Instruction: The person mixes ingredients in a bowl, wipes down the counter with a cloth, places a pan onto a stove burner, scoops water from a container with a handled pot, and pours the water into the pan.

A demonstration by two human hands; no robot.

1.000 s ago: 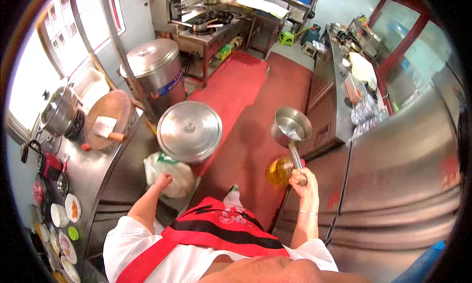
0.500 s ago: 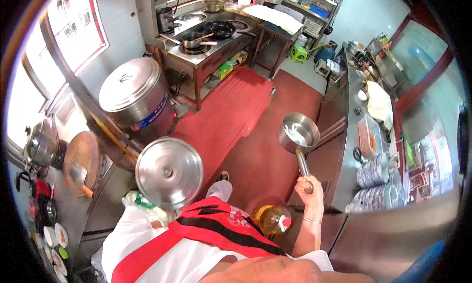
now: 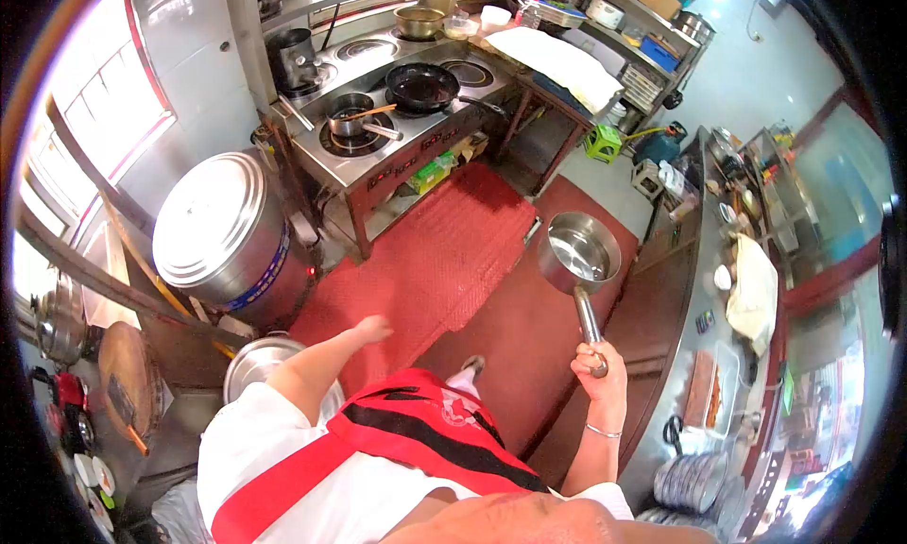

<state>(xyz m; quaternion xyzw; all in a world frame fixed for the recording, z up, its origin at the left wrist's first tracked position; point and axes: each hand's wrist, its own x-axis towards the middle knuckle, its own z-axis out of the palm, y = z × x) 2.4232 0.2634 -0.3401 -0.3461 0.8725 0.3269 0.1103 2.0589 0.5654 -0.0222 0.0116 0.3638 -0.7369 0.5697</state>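
My right hand (image 3: 602, 371) is closed round the long handle of a steel saucepan (image 3: 578, 246), which is held out over the floor with its mouth facing up. Its inside looks shiny, and I cannot make out whether there is liquid in it. In front of the apron reaches my left hand (image 3: 375, 328), above the red mat and apart from anything; its fingers are blurred. Below and behind the left forearm is a round metal lid (image 3: 255, 357), partly hidden by the arm and sleeve.
Ahead stands a stove (image 3: 331, 166) with a black wok (image 3: 421, 87) and a small pot (image 3: 348, 116). A large lidded steel pot (image 3: 213, 223) is on the left. Along the right runs a steel counter (image 3: 675, 355) with stacked bowls (image 3: 690, 478). A red mat (image 3: 425, 270) covers the floor.
The view has moved forward towards the stove. My left arm has swung out into view, and the round lid has passed back to the left. The saucepan stays in my right hand.
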